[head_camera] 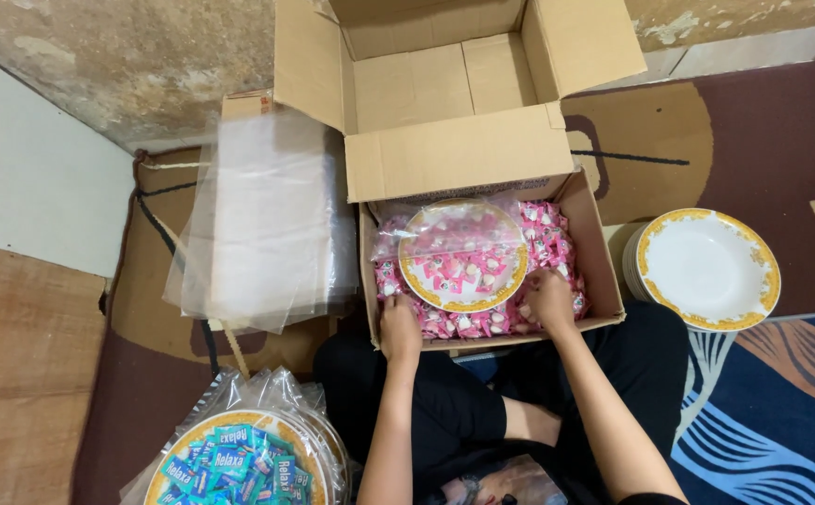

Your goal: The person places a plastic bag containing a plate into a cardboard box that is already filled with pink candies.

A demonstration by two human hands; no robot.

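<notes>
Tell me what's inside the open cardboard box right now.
The cardboard box holds pink wrapped candies and a gold-rimmed plate of them, with both hands reaching in. The box floor is covered.

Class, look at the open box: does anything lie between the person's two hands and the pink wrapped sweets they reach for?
No. The left hand and right hand rest directly on the pink sweets. The bagged plate lies between the hands, not blocking either.

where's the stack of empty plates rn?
Head view, right side: the plate stack sits on the carpet just right of the candy box, beyond the right hand.
</notes>
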